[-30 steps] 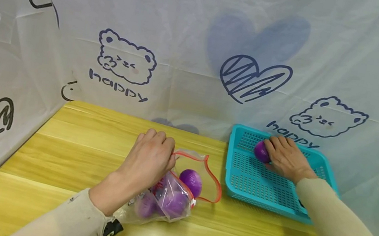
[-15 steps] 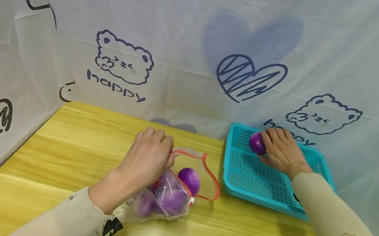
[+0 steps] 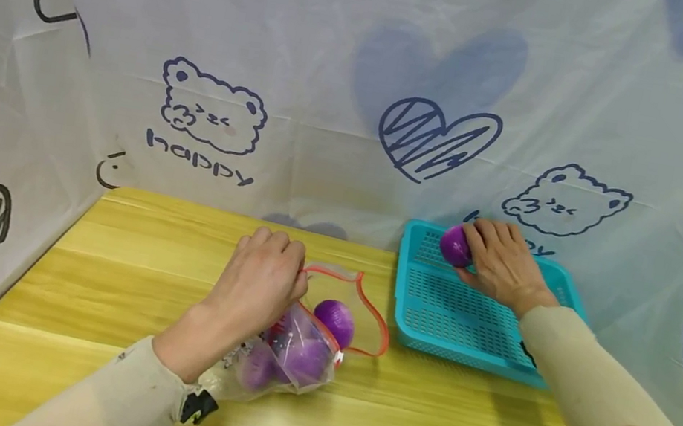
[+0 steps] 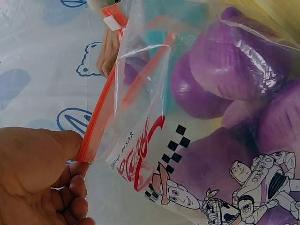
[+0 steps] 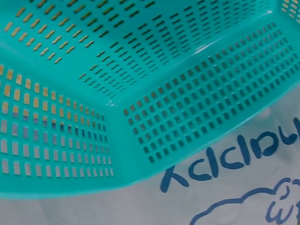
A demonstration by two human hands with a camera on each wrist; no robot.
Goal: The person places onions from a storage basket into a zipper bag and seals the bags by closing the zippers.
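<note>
My left hand (image 3: 258, 282) pinches the red zip edge of a clear printed zip bag (image 4: 154, 136), and the bag's mouth hangs open toward the right. Several purple onions (image 4: 234, 56) lie inside the bag; one purple onion (image 3: 333, 322) sits right at the mouth. Over the back left part of a turquoise basket (image 3: 454, 307), my right hand (image 3: 499, 262) grips another purple onion (image 3: 456, 246) with fingers and thumb. Whether this onion touches the basket floor, I cannot tell. In the right wrist view only the basket's mesh floor and walls show; the hand is out of sight there.
The basket stands at the back right of the wooden table (image 3: 122, 267), close to a white printed cloth (image 3: 330, 75) that hangs behind. The bag lies left of the basket, with a strip of table between them.
My right hand has lifted slightly and shifted toward the basket's back left corner, still gripping the onion. The left hand and the bag keep their place, while the whole head view drifts a little.
</note>
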